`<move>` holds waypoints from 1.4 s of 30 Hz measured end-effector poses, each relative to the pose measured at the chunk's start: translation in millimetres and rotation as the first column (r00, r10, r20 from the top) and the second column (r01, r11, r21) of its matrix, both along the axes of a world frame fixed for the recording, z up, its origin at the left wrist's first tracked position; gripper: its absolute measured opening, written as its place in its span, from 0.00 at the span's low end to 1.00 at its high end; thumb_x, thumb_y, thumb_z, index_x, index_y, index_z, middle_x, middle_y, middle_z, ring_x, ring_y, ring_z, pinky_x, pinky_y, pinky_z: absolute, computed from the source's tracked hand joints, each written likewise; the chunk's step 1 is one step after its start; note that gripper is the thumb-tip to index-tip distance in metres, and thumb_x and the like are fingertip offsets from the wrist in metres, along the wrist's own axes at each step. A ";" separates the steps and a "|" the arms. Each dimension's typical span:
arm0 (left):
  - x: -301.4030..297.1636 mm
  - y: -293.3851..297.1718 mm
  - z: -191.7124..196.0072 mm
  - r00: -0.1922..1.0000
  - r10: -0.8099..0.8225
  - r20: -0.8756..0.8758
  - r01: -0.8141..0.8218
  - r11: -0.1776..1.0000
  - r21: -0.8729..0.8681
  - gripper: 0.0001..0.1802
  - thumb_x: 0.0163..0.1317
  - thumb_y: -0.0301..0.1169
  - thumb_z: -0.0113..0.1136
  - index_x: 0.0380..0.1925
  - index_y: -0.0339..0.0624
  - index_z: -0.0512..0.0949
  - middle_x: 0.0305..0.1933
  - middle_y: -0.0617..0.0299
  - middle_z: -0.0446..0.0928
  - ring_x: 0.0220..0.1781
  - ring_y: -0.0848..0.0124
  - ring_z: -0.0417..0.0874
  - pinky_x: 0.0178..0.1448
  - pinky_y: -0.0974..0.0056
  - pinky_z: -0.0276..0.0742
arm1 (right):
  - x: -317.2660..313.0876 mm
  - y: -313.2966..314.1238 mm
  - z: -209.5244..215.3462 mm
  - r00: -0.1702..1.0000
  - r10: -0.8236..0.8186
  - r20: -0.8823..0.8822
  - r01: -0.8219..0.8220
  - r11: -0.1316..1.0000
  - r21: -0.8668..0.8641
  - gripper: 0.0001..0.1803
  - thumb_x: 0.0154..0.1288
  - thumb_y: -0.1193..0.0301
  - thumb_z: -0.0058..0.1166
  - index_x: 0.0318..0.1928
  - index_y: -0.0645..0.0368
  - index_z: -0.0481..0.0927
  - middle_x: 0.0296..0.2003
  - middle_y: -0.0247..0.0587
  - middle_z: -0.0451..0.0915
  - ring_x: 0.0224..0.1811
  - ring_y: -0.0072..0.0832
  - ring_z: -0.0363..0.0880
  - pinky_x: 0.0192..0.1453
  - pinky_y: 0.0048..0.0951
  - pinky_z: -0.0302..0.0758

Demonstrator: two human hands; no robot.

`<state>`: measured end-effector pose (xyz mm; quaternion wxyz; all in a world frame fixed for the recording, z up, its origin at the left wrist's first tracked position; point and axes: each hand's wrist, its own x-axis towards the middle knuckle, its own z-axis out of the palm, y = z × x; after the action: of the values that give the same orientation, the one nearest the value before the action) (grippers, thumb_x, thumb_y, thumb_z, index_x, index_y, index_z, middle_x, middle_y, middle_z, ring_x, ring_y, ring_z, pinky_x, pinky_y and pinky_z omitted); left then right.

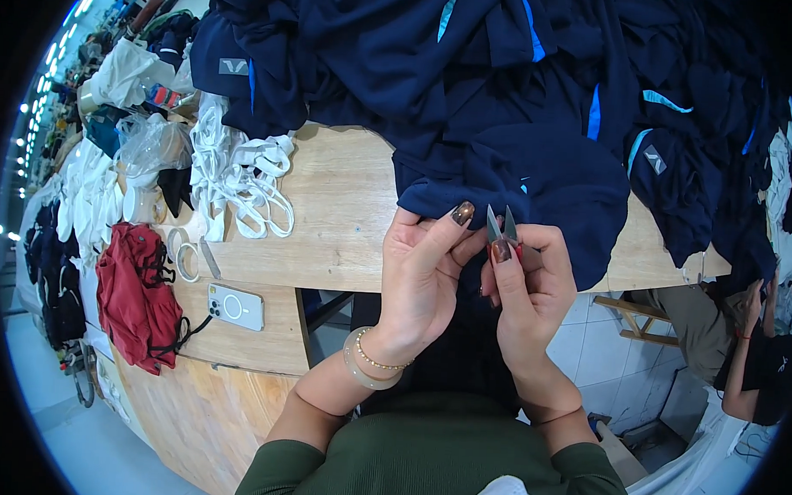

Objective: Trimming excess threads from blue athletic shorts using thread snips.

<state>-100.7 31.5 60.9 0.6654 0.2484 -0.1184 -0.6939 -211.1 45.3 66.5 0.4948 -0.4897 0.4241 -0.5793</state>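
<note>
Over the near edge of the table hangs a navy garment [555, 174], part of a heap of the same cloth. My left hand [426, 275] pinches its edge between thumb and fingers. A pair of thread snips [503, 223] is gripped in my right hand [529, 296], its two pointed blades apart and pointing up towards the cloth. A bit of red handle shows beside the fingers; the rest is hidden in the palm. Both hands are close together, and the blade tips lie just in front of the garment's fold.
A heap of navy garments [376, 55] with blue stripes covers the table's far side. On the left lie white straps [250, 181], tape rolls [186, 258], a phone [235, 306] and a red bag [137, 295]. Another person's arm [743, 347] is at the far right.
</note>
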 end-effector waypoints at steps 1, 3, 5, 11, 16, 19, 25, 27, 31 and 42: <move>0.2 0.0 -0.4 1.000 0.001 -0.003 -0.001 1.000 -0.002 0.05 0.63 0.20 0.52 0.39 0.38 0.70 0.39 0.55 0.79 0.43 0.69 0.82 0.52 0.64 0.80 | -0.1 -0.4 -0.3 1.000 0.000 -0.001 0.000 1.000 0.000 0.03 0.66 0.79 0.47 0.39 0.65 0.70 0.23 0.33 0.75 0.21 0.12 0.68 0.24 0.14 0.63; -0.3 0.3 0.4 1.000 -0.004 0.000 0.004 1.000 -0.004 0.06 0.63 0.20 0.52 0.39 0.38 0.70 0.39 0.55 0.79 0.43 0.69 0.82 0.52 0.64 0.80 | -1.1 -1.1 -0.7 1.000 0.013 0.007 -0.013 1.000 -0.011 0.04 0.65 0.80 0.47 0.40 0.65 0.70 0.23 0.33 0.75 0.21 0.12 0.69 0.24 0.14 0.63; -1.4 0.2 1.0 1.000 -0.008 0.005 0.008 1.000 -0.008 0.06 0.62 0.19 0.52 0.39 0.38 0.70 0.39 0.56 0.79 0.43 0.69 0.82 0.52 0.64 0.80 | -0.9 -1.8 -2.0 1.000 0.006 -0.005 -0.006 0.999 -0.033 0.04 0.67 0.76 0.47 0.40 0.64 0.69 0.24 0.32 0.74 0.20 0.12 0.68 0.22 0.13 0.61; -2.8 -0.9 0.7 1.000 0.007 0.016 -0.007 1.000 0.009 0.07 0.62 0.19 0.52 0.40 0.37 0.71 0.38 0.57 0.79 0.43 0.69 0.82 0.53 0.62 0.80 | 0.5 -2.5 -1.3 0.998 -0.041 0.042 0.045 0.994 -0.099 0.06 0.67 0.73 0.47 0.39 0.63 0.68 0.24 0.33 0.72 0.17 0.14 0.67 0.19 0.13 0.58; -4.1 -1.8 -3.2 0.999 0.018 0.043 -0.020 0.998 0.066 0.08 0.61 0.19 0.54 0.41 0.37 0.71 0.38 0.58 0.79 0.42 0.69 0.82 0.54 0.61 0.80 | -12.6 -5.7 7.4 0.988 -0.023 0.156 0.047 0.986 -0.158 0.07 0.69 0.73 0.47 0.42 0.64 0.68 0.26 0.36 0.73 0.21 0.15 0.70 0.22 0.13 0.63; -4.3 -2.4 -3.4 0.999 0.014 0.031 -0.016 0.998 0.053 0.08 0.61 0.20 0.54 0.40 0.38 0.71 0.38 0.58 0.79 0.42 0.70 0.82 0.53 0.61 0.80 | -13.1 -6.0 10.3 0.996 -0.010 0.093 0.017 0.997 -0.072 0.06 0.68 0.74 0.46 0.40 0.64 0.68 0.26 0.35 0.73 0.18 0.14 0.68 0.20 0.13 0.60; -1.8 -2.4 -0.6 0.993 0.011 0.114 -0.014 0.999 0.032 0.04 0.63 0.26 0.52 0.38 0.42 0.73 0.38 0.61 0.80 0.41 0.72 0.82 0.49 0.68 0.79 | -6.5 -0.3 5.2 0.999 0.032 -0.044 -0.030 0.998 0.053 0.05 0.68 0.72 0.47 0.38 0.61 0.69 0.17 0.31 0.71 0.16 0.11 0.66 0.19 0.12 0.56; -2.6 -2.5 -0.5 0.993 0.018 0.117 -0.022 0.999 0.033 0.04 0.63 0.25 0.52 0.38 0.42 0.73 0.38 0.61 0.79 0.41 0.72 0.82 0.48 0.68 0.79 | -5.6 -0.3 5.3 0.998 0.031 -0.054 -0.027 0.997 0.074 0.05 0.68 0.71 0.47 0.38 0.61 0.69 0.17 0.31 0.71 0.16 0.11 0.66 0.19 0.11 0.56; -1.7 -2.3 -1.4 0.999 0.021 0.036 -0.021 1.000 0.000 0.07 0.61 0.20 0.54 0.40 0.38 0.70 0.37 0.57 0.80 0.41 0.70 0.83 0.51 0.65 0.80 | -5.1 -2.0 4.4 0.998 0.030 -0.059 -0.025 0.996 0.084 0.06 0.68 0.71 0.48 0.38 0.60 0.69 0.18 0.30 0.72 0.16 0.10 0.65 0.19 0.11 0.56; -3.9 -1.1 -0.5 0.997 0.030 0.076 -0.029 1.000 -0.009 0.06 0.62 0.21 0.52 0.39 0.39 0.71 0.39 0.58 0.79 0.42 0.70 0.82 0.51 0.64 0.80 | -3.4 -4.1 4.4 0.999 0.006 -0.036 -0.005 0.999 0.034 0.06 0.68 0.71 0.47 0.38 0.61 0.70 0.18 0.30 0.71 0.16 0.11 0.65 0.18 0.12 0.56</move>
<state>-104.6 30.4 60.4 0.6715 0.2734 -0.1428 -0.6737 -214.5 41.2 70.9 0.4970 -0.4927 0.4412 -0.5618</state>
